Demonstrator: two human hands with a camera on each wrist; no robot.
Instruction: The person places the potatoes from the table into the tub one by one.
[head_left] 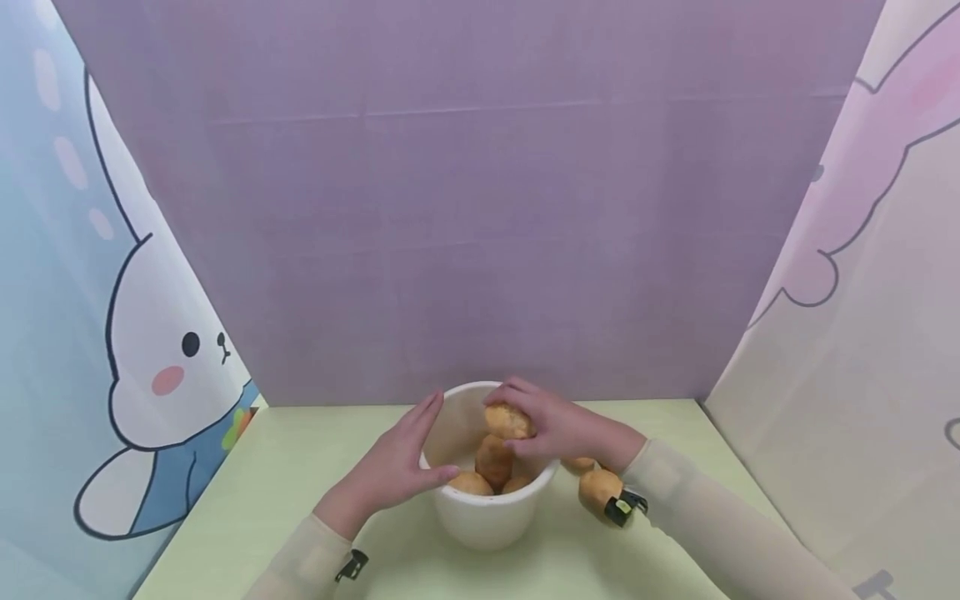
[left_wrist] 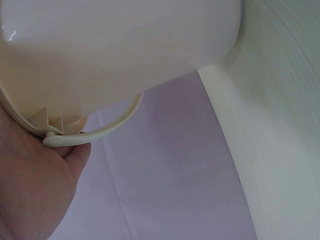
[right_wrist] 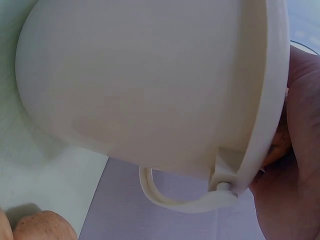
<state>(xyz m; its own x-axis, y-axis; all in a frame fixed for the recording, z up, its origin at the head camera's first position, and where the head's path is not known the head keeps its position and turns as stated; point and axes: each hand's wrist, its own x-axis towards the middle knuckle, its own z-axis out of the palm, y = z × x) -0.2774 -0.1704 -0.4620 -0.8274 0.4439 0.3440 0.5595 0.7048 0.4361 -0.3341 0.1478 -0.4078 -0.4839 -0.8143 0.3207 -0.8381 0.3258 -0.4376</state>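
A white bucket (head_left: pixel 487 521) stands upright on the table, with several potatoes (head_left: pixel 493 461) inside it. My right hand (head_left: pixel 551 421) grips a potato (head_left: pixel 508 421) between fingers and thumb, over the bucket's mouth near the right rim. On the opposite side my left hand (head_left: pixel 393 467) holds the bucket's rim, its thumb reaching over the inner edge. The left wrist view shows the fingers beside the pivot of the bucket's handle (left_wrist: pixel 115 125). In the right wrist view the bucket wall (right_wrist: pixel 140 90) hides most of the held potato.
Two potatoes, the nearer one (head_left: pixel 598 490) partly behind the right wrist strap, lie on the pale green table (head_left: pixel 337 450) right of the bucket. A purple wall (head_left: pixel 480 250) rises behind, and printed panels (head_left: pixel 180 308) stand at both sides.
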